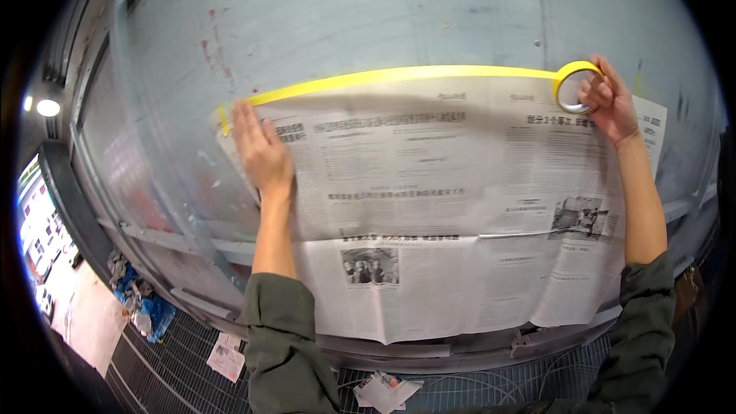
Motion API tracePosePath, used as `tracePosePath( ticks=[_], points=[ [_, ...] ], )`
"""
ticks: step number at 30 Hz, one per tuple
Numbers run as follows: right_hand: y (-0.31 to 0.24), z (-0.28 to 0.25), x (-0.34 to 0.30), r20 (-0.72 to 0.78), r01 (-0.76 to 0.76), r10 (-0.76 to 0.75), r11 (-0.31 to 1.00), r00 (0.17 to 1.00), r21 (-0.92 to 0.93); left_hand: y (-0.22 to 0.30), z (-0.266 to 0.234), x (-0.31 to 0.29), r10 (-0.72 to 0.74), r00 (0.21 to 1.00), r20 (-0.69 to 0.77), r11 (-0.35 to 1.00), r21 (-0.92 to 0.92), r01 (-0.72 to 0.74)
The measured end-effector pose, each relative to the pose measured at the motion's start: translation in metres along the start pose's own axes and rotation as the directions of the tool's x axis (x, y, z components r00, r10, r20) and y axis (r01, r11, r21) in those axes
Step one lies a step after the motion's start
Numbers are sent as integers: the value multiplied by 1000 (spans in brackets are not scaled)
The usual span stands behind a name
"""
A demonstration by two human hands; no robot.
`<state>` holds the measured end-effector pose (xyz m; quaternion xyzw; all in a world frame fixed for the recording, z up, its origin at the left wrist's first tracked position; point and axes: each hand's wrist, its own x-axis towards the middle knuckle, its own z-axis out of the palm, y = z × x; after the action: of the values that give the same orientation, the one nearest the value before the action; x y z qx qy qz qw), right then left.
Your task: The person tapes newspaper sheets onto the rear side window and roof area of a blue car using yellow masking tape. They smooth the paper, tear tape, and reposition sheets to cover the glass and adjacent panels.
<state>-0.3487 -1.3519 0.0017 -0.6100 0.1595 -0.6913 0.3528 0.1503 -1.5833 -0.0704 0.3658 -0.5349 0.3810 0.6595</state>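
A large sheet of newspaper [429, 184] hangs against a grey metal panel [368, 23], creased across its lower part. Yellow masking tape [399, 74] runs in one strip along its top edge. My left hand [262, 149] lies flat with stretched fingers on the paper's upper left corner, fingertips at the tape's left end. At the upper right, my right hand [611, 103] grips the roll of yellow tape [563, 90], some fingers through its ring. The strip stretches from that roll toward the left hand. A short yellow tape piece [224, 121] sits at the left corner.
Below the panel is a ribbed dark grating [169, 368] with loose paper scraps [387, 391] and another sheet [226, 358]. Blue and white plastic rubbish [149, 310] lies at lower left, near a bright opening [73, 291]. A lamp [48, 108] glows at far left.
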Motion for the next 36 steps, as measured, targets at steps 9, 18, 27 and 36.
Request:
tracePosePath(
  ticks=[9, 18, 27, 36],
  points=[
    [-45, -72, -22, -192, 33, -75, 977, 979, -209, 17, -6, -3, 27, 993, 115, 999, -48, -21],
    [-49, -67, -16, -206, -52, -3, 964, 979, -261, 185, 2, -28, 521, 803, 290, 826, -409, -388],
    [-94, -25, -52, 453, 397, -123, -316, 883, -861, 391, 20, -34, 820, 549, 162, 538, -545, -643],
    [-158, -133, -115, 5, -204, -378, -512, 926, -835, 494, 24, -12, 881, 467, 83, 439, -515, -736]
  ],
)
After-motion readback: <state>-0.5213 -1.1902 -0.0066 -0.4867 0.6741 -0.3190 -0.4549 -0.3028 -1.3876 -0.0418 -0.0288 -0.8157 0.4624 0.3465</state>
